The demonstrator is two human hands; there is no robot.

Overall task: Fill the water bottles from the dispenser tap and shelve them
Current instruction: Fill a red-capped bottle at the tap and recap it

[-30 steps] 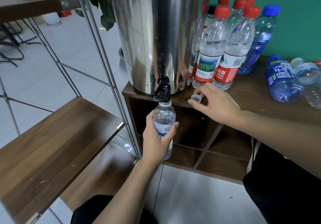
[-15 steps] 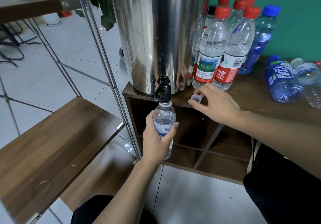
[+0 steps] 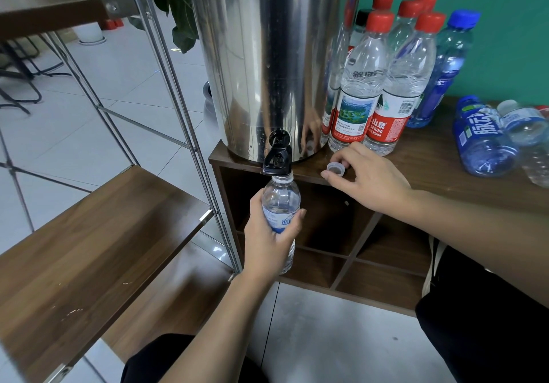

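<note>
Left hand (image 3: 269, 241) grip wraps the open bottle (image 3: 280, 204) with its mouth right under the black tap (image 3: 277, 157), right hand (image 3: 367, 174) pinches the loose cap (image 3: 335, 168) on the tabletop (image 3: 445, 174); keep bottle plumb, neck centred, stop before overflow.

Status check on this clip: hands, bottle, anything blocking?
Left hand grips small clear bottle, mouth under black tap. Right hand pinches loose cap on cabinet top. Nothing blocking.

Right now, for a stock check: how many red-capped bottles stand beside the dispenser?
5 red-capped bottles: front left, front right, middle, back left, back right. Others may be hidden behind the dispenser.
</note>
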